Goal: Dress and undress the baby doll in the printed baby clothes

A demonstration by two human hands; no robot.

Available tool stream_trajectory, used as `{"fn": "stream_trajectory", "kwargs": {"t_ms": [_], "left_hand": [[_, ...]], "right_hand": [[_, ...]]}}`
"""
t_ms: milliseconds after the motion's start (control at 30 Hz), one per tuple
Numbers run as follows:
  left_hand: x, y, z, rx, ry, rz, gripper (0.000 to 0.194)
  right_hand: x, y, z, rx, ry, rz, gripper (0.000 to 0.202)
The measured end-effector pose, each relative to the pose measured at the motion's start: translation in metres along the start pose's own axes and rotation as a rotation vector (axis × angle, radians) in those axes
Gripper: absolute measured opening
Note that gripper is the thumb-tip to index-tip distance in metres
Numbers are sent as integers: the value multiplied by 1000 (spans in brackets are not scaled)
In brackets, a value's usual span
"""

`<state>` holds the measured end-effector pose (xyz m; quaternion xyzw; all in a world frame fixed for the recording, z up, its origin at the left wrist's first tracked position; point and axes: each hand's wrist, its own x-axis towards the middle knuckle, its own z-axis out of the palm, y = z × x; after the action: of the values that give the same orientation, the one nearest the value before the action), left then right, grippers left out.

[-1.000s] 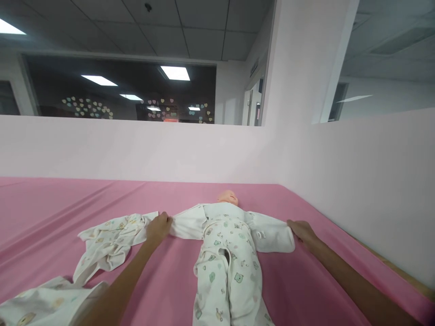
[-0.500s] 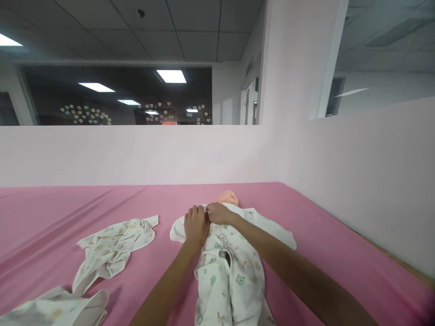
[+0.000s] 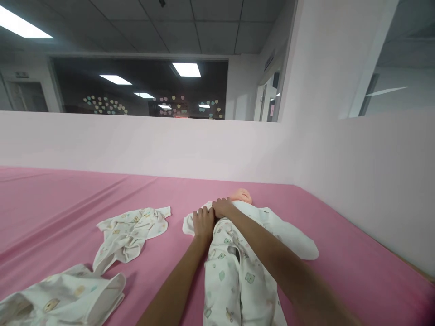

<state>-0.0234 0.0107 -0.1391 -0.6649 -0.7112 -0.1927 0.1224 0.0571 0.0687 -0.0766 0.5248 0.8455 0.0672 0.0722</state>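
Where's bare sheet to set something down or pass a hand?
Bare: pink sheet between the wall and the loose garments; also right of the doll, toward the side wall. Crowded: doll's chest, where left hand and right hand meet; near-left corner under the folded garment.

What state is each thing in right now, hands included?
Doll: lying face up, dressed in printed suit.
Left hand: flat on the doll's chest cloth.
Right hand: at the collar; grip unclear.
Loose garment: crumpled on pink sheet.
Second garment: heaped at near left.
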Motion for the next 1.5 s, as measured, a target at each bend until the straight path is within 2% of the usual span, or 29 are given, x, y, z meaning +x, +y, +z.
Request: {"fn": "stream_trajectory", "kwargs": {"t_ms": [100, 200, 333, 533, 667, 867, 1000, 1100, 1333, 1433, 1500], "left_hand": [[-2, -8, -4, -19, 8, 14, 34], [-4, -21, -6, -40, -2, -43, 34], [-4, -38, -4, -87, -52, -167, 39], [3, -60, 0, -221, -207, -292, 41], [5, -70, 1, -278, -257, -294, 39], [6, -70, 2, -297, -266, -306, 38], [5, -74, 1, -299, -274, -248, 35], [0, -72, 1, -284, -274, -177, 38], [-21, -33, 7, -111, -180, -79, 45], [-25, -25, 8, -68, -177, -74, 46], [-27, -24, 7, -51, -177, -83, 46]], "right_hand": [[-3, 10, 1, -6, 44, -13, 52], [-9, 23, -3, 17, 72, -61, 56], [-17, 42, -13, 57, 95, -92, 47], [-22, 68, -22, 156, 93, -127, 32], [-21, 74, -21, 212, 103, -113, 32], [-22, 76, -22, 255, 80, -97, 30], [-25, 71, -24, 255, 65, -105, 30], [-24, 56, -24, 232, 61, -111, 34], [-17, 11, -15, 174, 104, -102, 39], [-26, 3, -15, 204, 153, -127, 45], [-41, 6, -16, 248, 206, -164, 49]]}}
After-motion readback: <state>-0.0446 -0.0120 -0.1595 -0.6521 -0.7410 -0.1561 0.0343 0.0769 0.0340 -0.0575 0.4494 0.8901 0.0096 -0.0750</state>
